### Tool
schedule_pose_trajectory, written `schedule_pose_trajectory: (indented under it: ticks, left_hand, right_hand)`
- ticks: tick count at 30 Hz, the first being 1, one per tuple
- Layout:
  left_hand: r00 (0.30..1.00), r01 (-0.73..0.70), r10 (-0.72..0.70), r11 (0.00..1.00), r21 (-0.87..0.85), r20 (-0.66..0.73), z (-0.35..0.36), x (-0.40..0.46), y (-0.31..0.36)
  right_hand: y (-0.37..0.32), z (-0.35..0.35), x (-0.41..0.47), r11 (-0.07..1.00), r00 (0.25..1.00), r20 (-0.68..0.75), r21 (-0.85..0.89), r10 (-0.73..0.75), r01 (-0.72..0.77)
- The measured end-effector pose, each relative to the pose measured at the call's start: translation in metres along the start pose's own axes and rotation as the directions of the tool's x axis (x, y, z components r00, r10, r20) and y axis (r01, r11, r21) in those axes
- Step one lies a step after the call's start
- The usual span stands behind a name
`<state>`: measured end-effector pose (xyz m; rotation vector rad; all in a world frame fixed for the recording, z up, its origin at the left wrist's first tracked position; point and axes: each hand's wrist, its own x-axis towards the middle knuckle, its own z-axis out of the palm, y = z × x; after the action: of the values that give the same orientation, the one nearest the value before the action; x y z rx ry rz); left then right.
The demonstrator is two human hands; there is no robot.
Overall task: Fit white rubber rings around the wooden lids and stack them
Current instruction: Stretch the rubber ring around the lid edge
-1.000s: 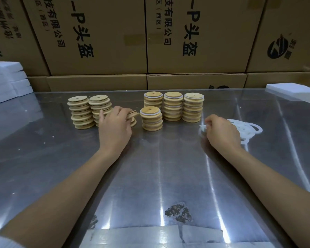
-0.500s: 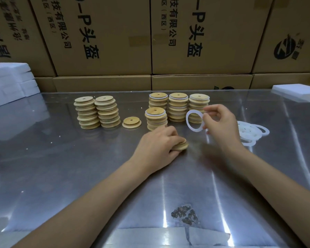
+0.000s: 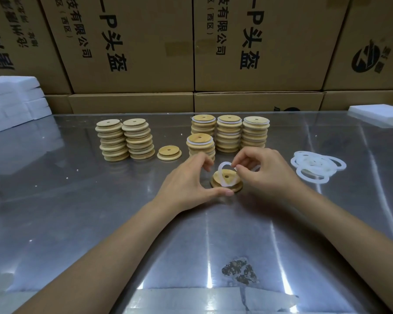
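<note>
A wooden lid [image 3: 231, 180] lies flat on the metal table between my hands. My left hand [image 3: 186, 182] curls round its near-left edge, thumb against the rim. My right hand [image 3: 262, 172] pinches a white rubber ring [image 3: 225, 175] that stands tilted over the lid's top. Two stacks of bare lids [image 3: 125, 141] stand at the left, with a single lid [image 3: 169, 152] beside them. Several stacks of ringed lids [image 3: 228, 132] stand behind my hands, the front one [image 3: 200, 143] shorter. A heap of loose white rings [image 3: 315, 165] lies to the right.
Cardboard boxes [image 3: 259, 46] wall off the back of the table. White foam blocks [image 3: 11, 100] sit at the far left and another white block [image 3: 379, 115] at the far right. A rust-like patch [image 3: 239, 271] marks the near table surface.
My right hand has brought the white ring down from in front of the ringed stacks onto the lid. My left hand has shifted from covering the lid to holding its edge.
</note>
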<state>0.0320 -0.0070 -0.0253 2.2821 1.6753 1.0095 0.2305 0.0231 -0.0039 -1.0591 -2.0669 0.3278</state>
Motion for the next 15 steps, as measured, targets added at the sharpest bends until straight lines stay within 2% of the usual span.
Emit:
schedule_pose_trajectory:
  ticks: [4,9,12,15]
  left_hand:
    - [0.995,-0.038,0.034,0.998,0.042,0.09,0.005,0.001,-0.001]
    - [0.991,-0.065,0.06,0.997,0.039,0.118,0.006,0.004,-0.003]
    - [0.994,-0.026,0.029,0.999,-0.024,0.11,0.006,0.005,-0.003]
    - [0.994,0.038,-0.026,0.992,-0.118,0.104,0.006,0.005,-0.003]
  right_hand:
    - [0.005,-0.002,0.001,0.996,0.997,0.057,-0.073,0.046,-0.041]
    - [0.013,0.004,0.004,0.992,0.994,0.056,-0.087,0.092,-0.087]
    - [0.019,0.007,0.005,0.972,0.966,0.166,-0.161,0.199,-0.173]
    - [0.019,0.013,0.004,0.977,0.951,0.236,-0.117,0.199,-0.176]
